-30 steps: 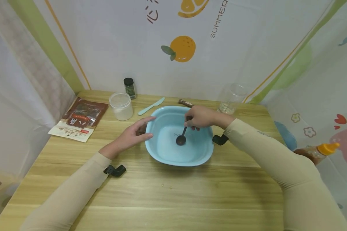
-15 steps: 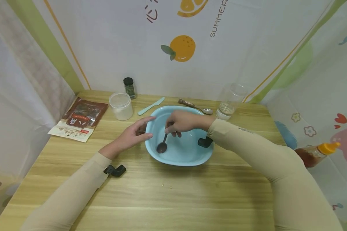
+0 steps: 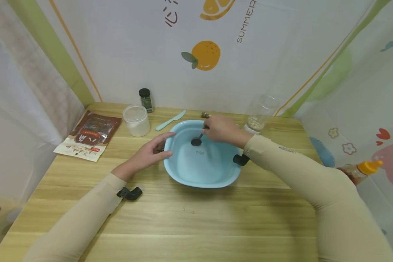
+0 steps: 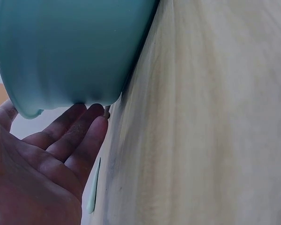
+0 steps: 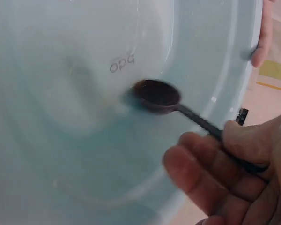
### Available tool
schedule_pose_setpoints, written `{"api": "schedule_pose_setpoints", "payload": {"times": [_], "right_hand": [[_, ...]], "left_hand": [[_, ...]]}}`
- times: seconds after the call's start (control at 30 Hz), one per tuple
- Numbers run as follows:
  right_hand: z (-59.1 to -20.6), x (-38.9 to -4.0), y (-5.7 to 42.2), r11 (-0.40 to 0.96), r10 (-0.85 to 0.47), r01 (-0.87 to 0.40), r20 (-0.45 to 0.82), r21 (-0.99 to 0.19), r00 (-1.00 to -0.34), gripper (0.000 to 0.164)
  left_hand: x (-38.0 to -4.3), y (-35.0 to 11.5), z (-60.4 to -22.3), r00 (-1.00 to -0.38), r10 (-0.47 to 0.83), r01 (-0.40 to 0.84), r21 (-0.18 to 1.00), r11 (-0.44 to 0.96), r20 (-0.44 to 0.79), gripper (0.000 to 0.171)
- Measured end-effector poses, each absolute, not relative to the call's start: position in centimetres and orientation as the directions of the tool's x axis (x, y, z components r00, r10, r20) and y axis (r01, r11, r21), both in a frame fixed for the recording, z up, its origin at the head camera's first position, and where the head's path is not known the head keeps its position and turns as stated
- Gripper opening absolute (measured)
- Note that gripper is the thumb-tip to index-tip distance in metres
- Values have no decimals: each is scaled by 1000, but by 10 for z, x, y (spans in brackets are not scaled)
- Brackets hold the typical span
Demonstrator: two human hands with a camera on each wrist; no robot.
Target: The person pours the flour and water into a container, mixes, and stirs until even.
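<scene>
A light blue basin [image 3: 201, 173] stands on the wooden table, with small lettering on its inner floor. My left hand [image 3: 150, 151] holds its left side: thumb and index fingertip lie on the rim, while the other fingers touch the outer wall in the left wrist view. Over the basin's back part, my right hand [image 3: 221, 129] pinches the thin handle of a dark brown spoon [image 5: 157, 95]. The spoon's round bowl faces up inside the basin, slightly blurred. Small specks and shiny reflections show on the basin's inside in the right wrist view.
Behind the basin lie a pale green plastic knife [image 3: 171, 120] and a second spoon [image 3: 205, 115], mostly hidden by my right hand. Left are a lidded jar [image 3: 136, 122], a spice bottle [image 3: 146, 101] and a brown packet [image 3: 90, 134]. A clear glass [image 3: 255, 122] and a yellow-capped squeeze bottle [image 3: 357, 173] stand right.
My right hand swept the spoon from the basin's middle to its front left, then back and rightward to the rear wall. My left hand stayed in place on the basin.
</scene>
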State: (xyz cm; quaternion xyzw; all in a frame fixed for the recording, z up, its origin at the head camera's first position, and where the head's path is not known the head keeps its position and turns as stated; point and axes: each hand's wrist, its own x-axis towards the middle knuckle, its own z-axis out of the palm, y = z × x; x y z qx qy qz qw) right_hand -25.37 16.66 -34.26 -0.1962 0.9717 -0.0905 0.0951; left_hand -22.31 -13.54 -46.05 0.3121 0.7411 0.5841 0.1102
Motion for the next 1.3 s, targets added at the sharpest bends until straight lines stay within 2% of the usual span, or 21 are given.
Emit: {"api": "schedule_pose_setpoints", "payload": {"times": [0.13, 0.2, 0.33, 0.43, 0.53, 0.6, 0.67, 0.77, 0.83, 0.97, 1.07, 1.2, 1.3], "right_hand": [[-334, -247, 178, 905, -425, -414, -170, -97, -889, 26], [-329, -243, 183, 903, -428, -428, -197, -46, -882, 31], [-320, -237, 188, 893, -433, -450, -288, -7, -854, 37], [-317, -236, 188, 872, -469, -486, -397, -66, -789, 32], [-322, -237, 184, 839, -534, -506, -489, -202, -690, 26], [-327, -236, 181, 810, -585, -489, -509, -324, -632, 26], [-334, -236, 178, 780, -625, -459, -494, -425, -605, 25], [-343, -236, 174, 743, -651, -402, -438, -535, -620, 25], [-347, -238, 173, 740, -635, -388, -380, -549, -673, 27], [-348, -244, 178, 799, -528, -368, -260, -476, -809, 28], [-344, -248, 185, 859, -454, -360, -217, -364, -864, 28], [-339, -249, 190, 868, -467, -385, -251, -313, -848, 27], [-339, -248, 188, 824, -530, -394, -311, -407, -789, 27]], "left_hand": [[-223, -137, -461, -787, 586, 331, 934, 134, 195, 71], [-223, -137, -461, -788, 584, 331, 934, 135, 195, 71], [-223, -137, -459, -790, 582, 329, 934, 137, 192, 71], [-223, -137, -458, -788, 585, 330, 934, 135, 193, 71], [-223, -137, -459, -783, 590, 333, 934, 131, 196, 71], [-224, -137, -459, -781, 593, 332, 935, 127, 197, 71], [-224, -136, -460, -781, 592, 333, 934, 128, 197, 71], [-224, -136, -461, -780, 594, 333, 934, 129, 196, 70], [-224, -135, -461, -779, 596, 334, 933, 131, 195, 70], [-224, -135, -461, -781, 594, 333, 933, 136, 192, 71], [-224, -135, -461, -784, 591, 329, 934, 137, 190, 71], [-224, -136, -460, -785, 590, 329, 934, 142, 187, 71], [-224, -137, -462, -787, 585, 334, 932, 140, 194, 71]]}}
